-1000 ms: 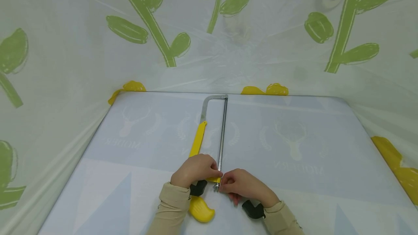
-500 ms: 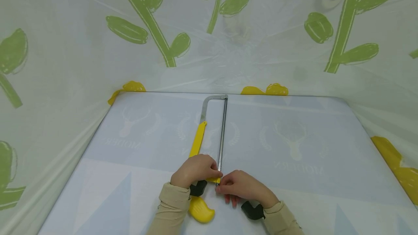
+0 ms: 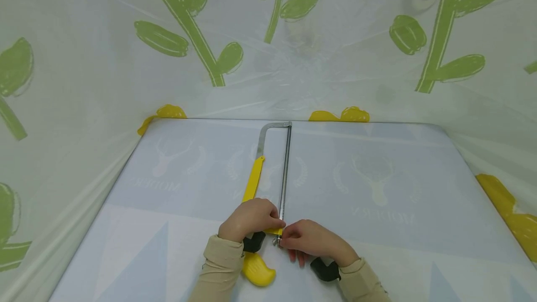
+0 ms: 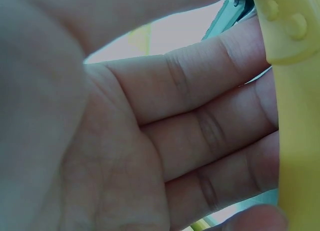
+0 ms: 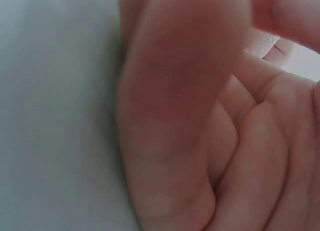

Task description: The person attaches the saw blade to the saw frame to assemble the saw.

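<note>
A hacksaw [image 3: 253, 179] with a yellow and grey metal frame lies on the table, its blade side to the right and its bowed end at the far edge. My left hand [image 3: 251, 218] grips it at the near end, thumb and index finger pinching by the blade's near end. Close up in the left wrist view, the other fingers [image 4: 220, 106] reach the yellow handle [image 4: 300, 121]. My right hand [image 3: 312, 238] pinches a small metal wing nut [image 3: 276, 241] at the saw's near tip between thumb and index finger. Its other fingers [image 5: 165, 116] hang curled below, by the tabletop.
The yellow handle's rounded end [image 3: 258, 270] sticks out beside the left sleeve. Black wrist camera units [image 3: 325, 269] sit under both wrists. A pale printed cloth covers the table [image 3: 377, 246], and a leaf-patterned sheet [image 3: 335, 73] hangs behind and at the sides.
My right thumb and index finger have shifted around the wing nut, hiding it half a second ago and showing it again now. The left hand and the hacksaw have stayed in place.
</note>
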The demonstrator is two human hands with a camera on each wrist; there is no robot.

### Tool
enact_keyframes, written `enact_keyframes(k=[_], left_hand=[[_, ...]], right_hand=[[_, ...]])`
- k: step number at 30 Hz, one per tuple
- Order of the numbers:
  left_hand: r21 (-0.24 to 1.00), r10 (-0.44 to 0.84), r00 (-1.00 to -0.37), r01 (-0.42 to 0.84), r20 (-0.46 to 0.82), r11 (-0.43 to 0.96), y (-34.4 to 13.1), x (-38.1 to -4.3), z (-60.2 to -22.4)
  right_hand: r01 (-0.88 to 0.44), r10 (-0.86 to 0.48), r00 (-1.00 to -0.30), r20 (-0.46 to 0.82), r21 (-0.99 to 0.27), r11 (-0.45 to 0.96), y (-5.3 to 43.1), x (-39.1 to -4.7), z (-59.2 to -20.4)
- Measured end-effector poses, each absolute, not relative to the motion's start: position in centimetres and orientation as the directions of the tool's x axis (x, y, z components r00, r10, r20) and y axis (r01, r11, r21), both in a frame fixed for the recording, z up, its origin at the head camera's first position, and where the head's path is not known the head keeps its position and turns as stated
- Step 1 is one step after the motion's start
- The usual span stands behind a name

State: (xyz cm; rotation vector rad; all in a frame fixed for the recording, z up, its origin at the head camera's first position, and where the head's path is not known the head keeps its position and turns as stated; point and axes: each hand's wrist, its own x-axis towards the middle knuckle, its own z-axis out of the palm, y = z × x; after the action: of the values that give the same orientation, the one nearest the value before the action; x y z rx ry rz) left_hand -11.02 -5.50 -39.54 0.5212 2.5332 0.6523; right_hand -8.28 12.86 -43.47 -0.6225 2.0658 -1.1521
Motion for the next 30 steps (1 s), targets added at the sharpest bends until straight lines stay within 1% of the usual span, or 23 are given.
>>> enact_keyframes(k=[8, 15, 20, 30], left_hand=[[0.526, 0.461, -0.819, 0.241, -0.340, 0.816, -5.57, -10.99, -39.59], [0.535, 0.467, -0.823, 0.247, -0.325, 0.808, -5.62, -11.04, -39.65], [0.532, 0.465, -0.823, 0.247, -0.325, 0.810, -5.55, -11.14, -39.66], [0.520, 0.474, -0.822, 0.269, -0.315, 0.811, -5.55, -11.10, -39.73]], right_hand=[[-0.068, -0.696, -0.646, -0.315, -0.883, 0.463, 13.03, -8.42, -43.47], [-0.008, -0.652, -0.679, -0.337, -0.885, 0.466, 13.07, -8.48, -43.63], [-0.018, -0.640, -0.693, -0.333, -0.879, 0.476, 13.06, -8.50, -43.54], [-0.036, -0.668, -0.672, -0.320, -0.887, 0.461, 13.12, -8.45, -43.76]])
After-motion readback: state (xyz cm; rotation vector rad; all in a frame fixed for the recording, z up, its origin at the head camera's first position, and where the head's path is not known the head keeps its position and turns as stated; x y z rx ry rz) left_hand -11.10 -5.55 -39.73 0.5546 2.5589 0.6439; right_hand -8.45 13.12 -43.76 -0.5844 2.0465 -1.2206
